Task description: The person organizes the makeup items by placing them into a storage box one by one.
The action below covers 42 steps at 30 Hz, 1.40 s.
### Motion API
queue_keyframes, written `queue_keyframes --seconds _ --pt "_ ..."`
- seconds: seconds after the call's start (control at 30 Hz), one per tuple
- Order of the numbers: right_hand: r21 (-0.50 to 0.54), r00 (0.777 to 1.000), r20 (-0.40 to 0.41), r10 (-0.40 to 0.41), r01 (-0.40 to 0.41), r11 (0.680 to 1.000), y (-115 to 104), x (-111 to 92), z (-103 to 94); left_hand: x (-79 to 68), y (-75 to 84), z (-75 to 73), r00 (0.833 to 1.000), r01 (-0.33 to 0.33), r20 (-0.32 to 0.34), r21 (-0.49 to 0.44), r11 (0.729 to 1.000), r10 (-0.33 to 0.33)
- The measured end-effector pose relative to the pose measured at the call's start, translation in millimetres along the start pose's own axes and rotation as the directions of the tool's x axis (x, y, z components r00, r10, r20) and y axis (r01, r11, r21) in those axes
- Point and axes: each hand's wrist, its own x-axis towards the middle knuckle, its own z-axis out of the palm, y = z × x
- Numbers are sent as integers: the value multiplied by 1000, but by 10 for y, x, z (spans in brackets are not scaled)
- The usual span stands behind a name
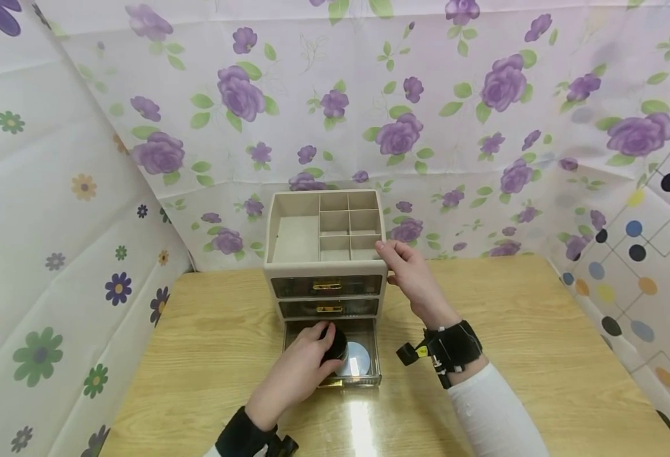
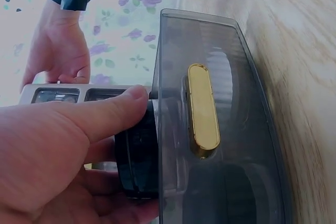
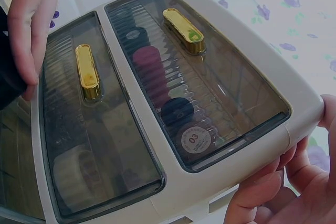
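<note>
A cream desktop organizer (image 1: 277, 269) stands on the table, its clear bottom drawer (image 1: 376, 355) pulled out. My left hand (image 1: 303, 358) holds a black round case (image 1: 338, 344) at the open drawer, thumb on one side and fingers on the other. In the left wrist view the case (image 2: 139, 153) is right behind the drawer's clear front (image 2: 236, 124) with its gold handle (image 2: 203, 108). A pale, shiny round disc (image 1: 359, 359) lies in the drawer. With thumb and fingers, my right hand (image 1: 417, 279) grips the organizer's right upper edge.
Two upper drawers with gold handles are closed; the top one holds several small round items, one labelled 03 (image 3: 195, 139). Open compartments (image 1: 348, 222) divide the organizer's top. Flower-printed cloth (image 1: 323, 114) hangs behind the wooden table (image 1: 483, 355), with patterned sheets at both sides.
</note>
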Motion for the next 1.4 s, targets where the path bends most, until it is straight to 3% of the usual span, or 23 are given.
queue_keyframes --seconds 0.4,0.67,0.8,1.13,1.4 --pt "0 1000 0 -10 10 1000 3 -9 1 111 142 70 993 60 -111 118 991 -47" --pt "6 1000 -13 -1 1 1000 18 3 2 118 290 132 993 74 -114 325 943 -39" --pt "-3 1000 -5 12 -12 1000 17 -17 1 110 332 188 991 87 -122 344 935 -48" --pt "7 1000 12 -17 17 1000 26 -33 -12 152 269 369 985 102 -167 410 906 -35" --pt "4 1000 13 -21 21 1000 6 -24 1 225 144 433 966 126 -257 445 887 -9"
